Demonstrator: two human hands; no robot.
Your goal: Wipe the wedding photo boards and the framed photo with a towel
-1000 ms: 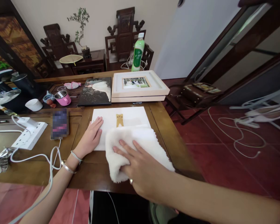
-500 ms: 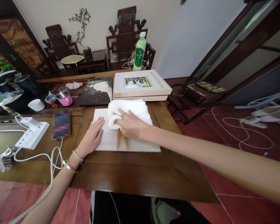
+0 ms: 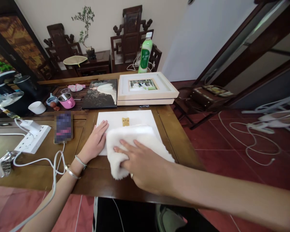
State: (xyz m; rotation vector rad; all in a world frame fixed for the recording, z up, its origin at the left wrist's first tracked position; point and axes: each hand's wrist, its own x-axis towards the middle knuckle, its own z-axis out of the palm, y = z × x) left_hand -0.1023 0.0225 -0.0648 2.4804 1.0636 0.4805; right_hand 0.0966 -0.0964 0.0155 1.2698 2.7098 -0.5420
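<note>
A flat white board (image 3: 140,116) lies on the wooden table. Near its far edge sits a small gold-coloured fitting (image 3: 125,121). My left hand (image 3: 97,138) rests flat on the board's left edge, its fingers stretched out and holding nothing. Under my right hand (image 3: 142,162) is a fluffy white cloth (image 3: 125,135), spread over the near part of the board and past its front edge. The right thumb is tucked into a fold of the cloth while the other fingers press on top. What lies under the cloth is hidden.
Behind the board stand stacked white picture frames (image 3: 166,85), a dark picture panel (image 3: 94,100) and a green bottle (image 3: 145,54). To the left are a pink mug (image 3: 67,102), a phone (image 3: 63,127), a power strip (image 3: 33,141) and loose white cables (image 3: 54,167).
My right hand has drawn the cloth towards me, from the board's far part to its near edge. The gold fitting at the far end now shows; the gold legs are covered. My left hand stays put.
</note>
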